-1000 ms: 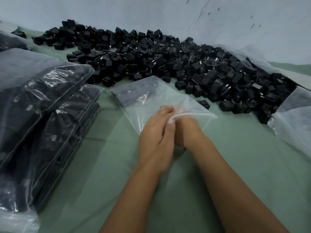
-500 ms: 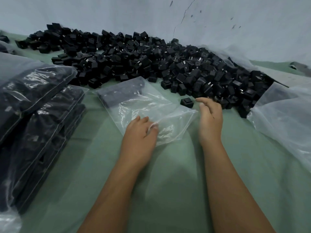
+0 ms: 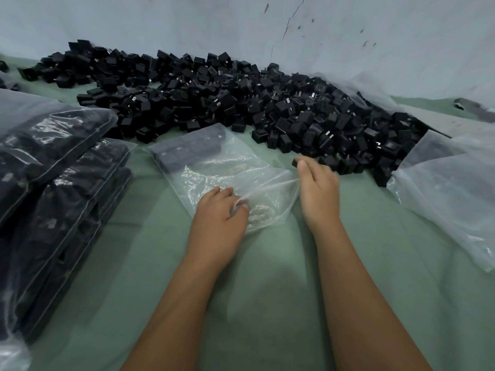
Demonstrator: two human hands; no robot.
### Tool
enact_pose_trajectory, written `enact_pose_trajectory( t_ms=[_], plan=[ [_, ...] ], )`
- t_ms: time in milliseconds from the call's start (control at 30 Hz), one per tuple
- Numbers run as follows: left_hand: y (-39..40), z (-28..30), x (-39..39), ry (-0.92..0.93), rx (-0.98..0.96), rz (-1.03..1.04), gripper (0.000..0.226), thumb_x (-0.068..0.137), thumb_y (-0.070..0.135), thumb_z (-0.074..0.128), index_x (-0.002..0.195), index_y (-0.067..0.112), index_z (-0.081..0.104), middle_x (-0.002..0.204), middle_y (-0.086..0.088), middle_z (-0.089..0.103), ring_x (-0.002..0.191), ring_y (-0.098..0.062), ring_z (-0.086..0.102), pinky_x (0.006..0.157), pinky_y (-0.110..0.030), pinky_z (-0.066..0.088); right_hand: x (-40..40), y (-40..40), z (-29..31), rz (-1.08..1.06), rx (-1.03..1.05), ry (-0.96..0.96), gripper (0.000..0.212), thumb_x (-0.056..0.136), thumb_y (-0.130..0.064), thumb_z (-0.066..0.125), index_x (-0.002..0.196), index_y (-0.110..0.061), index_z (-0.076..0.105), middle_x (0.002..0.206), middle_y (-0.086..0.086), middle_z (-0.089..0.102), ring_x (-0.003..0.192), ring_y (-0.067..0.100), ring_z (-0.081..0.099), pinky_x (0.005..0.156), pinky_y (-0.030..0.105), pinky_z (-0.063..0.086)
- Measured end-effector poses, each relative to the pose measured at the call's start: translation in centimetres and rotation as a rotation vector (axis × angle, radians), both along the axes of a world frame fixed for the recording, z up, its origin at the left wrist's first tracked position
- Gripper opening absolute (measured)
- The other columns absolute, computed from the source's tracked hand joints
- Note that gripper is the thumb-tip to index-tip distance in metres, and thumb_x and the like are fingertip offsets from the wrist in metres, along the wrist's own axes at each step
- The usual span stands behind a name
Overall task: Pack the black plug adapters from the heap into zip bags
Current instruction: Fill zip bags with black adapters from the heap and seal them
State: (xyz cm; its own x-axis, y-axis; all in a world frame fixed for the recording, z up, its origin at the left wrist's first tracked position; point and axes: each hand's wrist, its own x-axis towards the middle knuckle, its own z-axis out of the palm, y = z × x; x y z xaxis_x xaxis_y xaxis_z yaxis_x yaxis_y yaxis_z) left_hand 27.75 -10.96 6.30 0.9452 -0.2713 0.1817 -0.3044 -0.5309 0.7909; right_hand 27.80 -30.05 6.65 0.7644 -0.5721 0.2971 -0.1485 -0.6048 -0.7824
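Hundreds of black plug adapters lie in a heap (image 3: 241,103) stretched across the green tabletop (image 3: 267,290) beyond both hands, its near edge running left to right and closing in just past the right hand (image 3: 318,191). Filled bags (image 3: 53,170) are stacked well off to the left of the left hand (image 3: 218,212), and loose clear plastic (image 3: 450,199) lies to the right of the right hand. Between the hands lies the zip bag (image 3: 230,170), its long axis slanting away to the left, with a dark row of adapters at the far end. Left fingers pinch its near mouth edge. The right hand, nearer the heap, grips one adapter (image 3: 296,162) at its fingertips beside the bag's mouth. Most of that adapter is hidden behind the fingers, and whether the mouth gapes wide enough is hard to make out through the crinkled film.
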Motion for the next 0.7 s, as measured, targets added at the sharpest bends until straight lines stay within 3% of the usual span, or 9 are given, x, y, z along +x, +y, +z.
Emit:
enact_pose_trajectory(
  t_ms=[100,200,300,367,400,500,567,633,700],
  plan=[
    [0.1,0.0,0.0,-0.001,-0.003,0.005,0.025,0.098,0.026,0.051,0.103,0.016,0.073,0.146,0.002,0.049,0.141,-0.012,0.028,0.099,-0.012,0.015,-1.2,0.6,0.5,-0.212,0.007,-0.33,0.01,0.093,-0.029,0.048,0.097,-0.034,0.055,0.1,-0.007,0.044,0.095,0.017,0.051,0.076,0.022,0.041],
    [0.0,-0.2,0.0,-0.022,0.003,0.001,0.031,0.099,0.027,0.05,0.098,0.004,0.071,0.135,0.005,0.056,0.138,-0.012,0.031,0.09,-0.003,0.015,-2.6,2.0,0.8,-0.301,-0.085,-0.467,0.015,0.091,-0.024,0.051,0.105,-0.029,0.052,0.1,-0.006,0.045,0.09,0.016,0.053,0.075,0.025,0.045],
    [0.0,0.0,0.0,-0.051,-0.034,0.005,0.033,0.1,0.025,0.05,0.092,0.0,0.07,0.099,0.025,0.051,0.119,0.0,0.036,0.081,0.007,0.014,-4.1,3.9,0.7,-0.123,-0.052,-0.459,0.041,0.078,-0.023,0.062,0.113,-0.028,0.041,0.099,-0.003,0.056,0.088,0.013,0.055,0.078,0.019,0.043],
    [0.0,0.2,0.0,-0.052,-0.106,0.018,0.031,0.099,0.021,0.049,0.089,0.0,0.069,0.081,0.025,0.045,0.089,0.013,0.04,0.078,0.008,0.019,-4.9,5.1,0.6,0.041,-0.195,-0.408,0.041,0.068,-0.021,0.064,0.106,-0.02,0.047,0.092,-0.009,0.054,0.085,0.013,0.053,0.079,0.023,0.041],
    [0.0,0.3,0.0,-0.039,-0.155,0.027,0.028,0.099,0.02,0.049,0.088,0.003,0.069,0.079,0.024,0.045,0.084,0.018,0.041,0.077,0.005,0.024,-5.2,5.5,0.5,0.129,-0.309,-0.364,0.036,0.065,-0.019,0.064,0.099,-0.017,0.053,0.088,-0.01,0.054,0.083,0.014,0.052,0.078,0.027,0.041],
    [-0.1,0.6,-0.2,0.047,-0.26,0.06,0.026,0.1,0.022,0.048,0.1,0.02,0.073,0.098,0.024,0.053,0.101,0.017,0.044,0.091,-0.012,0.03,-5.2,6.3,0.3,0.306,-0.593,-0.195,0.027,0.064,-0.01,0.065,0.09,-0.017,0.068,0.1,-0.002,0.062,0.097,0.021,0.055,0.084,0.034,0.042],
    [0.0,0.7,-0.3,0.066,-0.256,0.063,0.029,0.1,0.022,0.046,0.108,0.021,0.074,0.106,0.025,0.054,0.113,0.004,0.045,0.094,-0.01,0.029,-5.1,6.3,0.2,0.327,-0.62,-0.143,0.035,0.067,-0.005,0.067,0.098,-0.019,0.072,0.114,0.003,0.061,0.109,0.024,0.053,0.09,0.035,0.042],
    [0.0,0.7,-0.3,0.068,-0.251,0.059,0.03,0.1,0.022,0.045,0.11,0.022,0.073,0.106,0.026,0.053,0.115,0.002,0.043,0.091,-0.006,0.028,-5.1,6.2,0.2,0.265,-0.565,-0.159,0.041,0.067,-0.004,0.069,0.104,-0.021,0.069,0.107,0.003,0.058,0.103,0.023,0.051,0.086,0.034,0.044],
    [0.0,0.6,-0.2,0.092,-0.26,0.076,0.03,0.1,0.023,0.045,0.113,0.024,0.072,0.112,0.024,0.053,0.118,0.003,0.041,0.096,-0.013,0.027,-5.1,6.0,0.4,0.176,-0.536,-0.148,0.033,0.067,-0.005,0.071,0.096,-0.02,0.069,0.092,0.001,0.056,0.087,0.022,0.05,0.074,0.034,0.044]
  ],
)
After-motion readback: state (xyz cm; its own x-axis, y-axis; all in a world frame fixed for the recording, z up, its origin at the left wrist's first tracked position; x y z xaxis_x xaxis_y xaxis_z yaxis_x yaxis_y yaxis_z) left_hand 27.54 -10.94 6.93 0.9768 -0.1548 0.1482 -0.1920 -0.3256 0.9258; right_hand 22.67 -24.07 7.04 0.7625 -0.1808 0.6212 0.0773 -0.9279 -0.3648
